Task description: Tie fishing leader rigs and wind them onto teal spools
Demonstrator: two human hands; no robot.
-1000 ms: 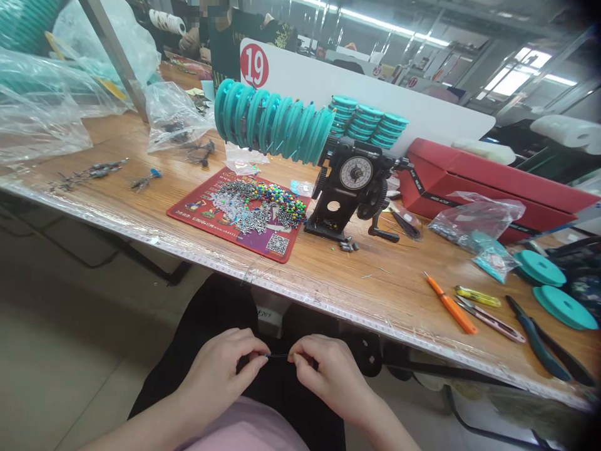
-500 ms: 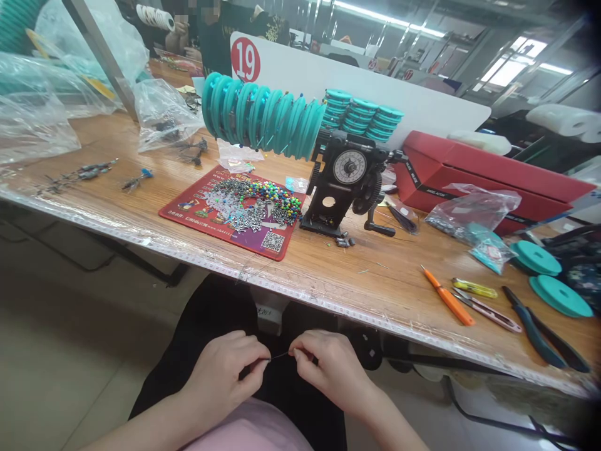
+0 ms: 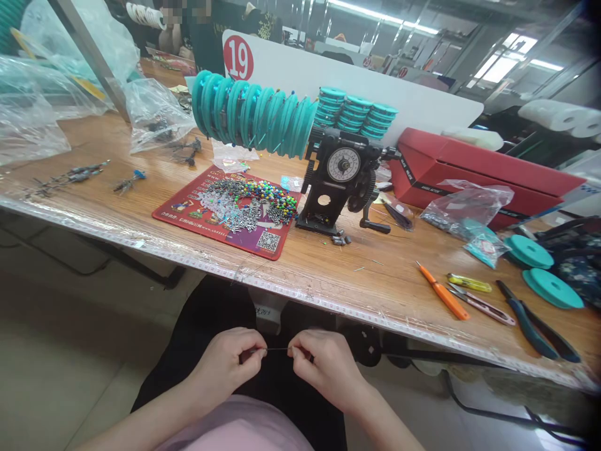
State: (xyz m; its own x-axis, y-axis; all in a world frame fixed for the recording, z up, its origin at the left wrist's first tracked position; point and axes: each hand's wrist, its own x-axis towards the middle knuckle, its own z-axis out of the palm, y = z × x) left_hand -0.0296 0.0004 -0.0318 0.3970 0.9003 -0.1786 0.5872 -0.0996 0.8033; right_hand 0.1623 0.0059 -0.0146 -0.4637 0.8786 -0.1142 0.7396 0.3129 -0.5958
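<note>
Over my lap, my left hand pinches one end of a thin line between thumb and forefinger. My right hand pinches the same line a short way off, so a taut stretch shows between the fingertips. Whether it is thread or wire is too fine to tell. Beyond my hands, a red mat on the table bears heaps of coloured beads, small metal swivels and clear pieces. Beside it stands a black winding machine with a dial and a crank, carrying a row of turquoise spools.
At the right lie an orange-handled tool, a yellow cutter, thread snips, dark pliers and turquoise spools. A red box stands behind them. Plastic bags are at the left. Another person's hand shows at the back.
The line between my hands has gone from slightly slanted to nearly level. My left hand has shifted a little left and up, and the view has moved slightly.
</note>
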